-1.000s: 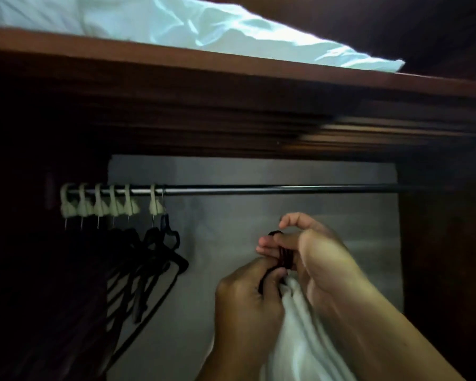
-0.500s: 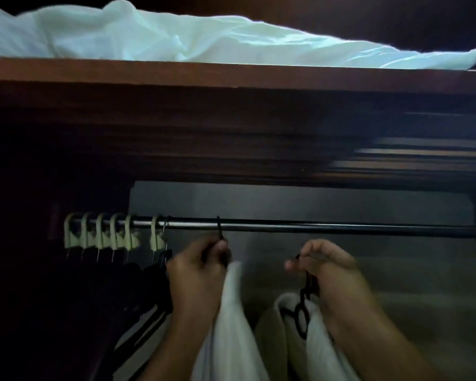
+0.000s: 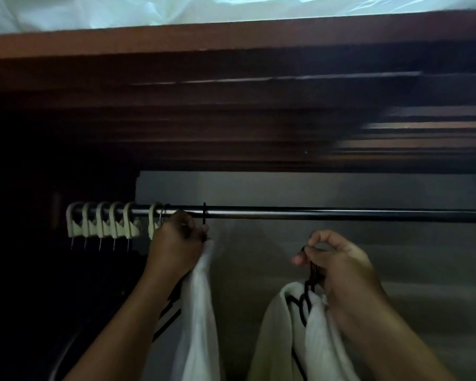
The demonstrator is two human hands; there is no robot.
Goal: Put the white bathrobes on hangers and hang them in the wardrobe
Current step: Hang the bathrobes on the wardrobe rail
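We look up into the wardrobe, where a metal rail (image 3: 341,215) runs from 9 o'clock to 3 o'clock under a brown shelf (image 3: 231,37). The left grip (image 3: 176,248), at about 8 o'clock of the view, is clamped with curled fingers on the neck of the first hanger (image 3: 204,215). That hanger's thin black hook sits over the rail just above the knuckles. The first bathrobe (image 3: 198,312) hangs white and straight down from that grip toward 6 o'clock.

The right grip (image 3: 341,270), at about 4 o'clock and below the rail, pinches the black top of the second hanger (image 3: 311,273), which is clear of the rail. The second bathrobe (image 3: 319,325) drapes from it, collar folded over the hanger's shoulders.

At 9 o'clock of the left grip a row of cream rings (image 3: 102,224) sits bunched on the rail. Dark empty hangers (image 3: 165,317) show dimly below them. Pale linen (image 3: 94,12) lies on the shelf at 12 o'clock.
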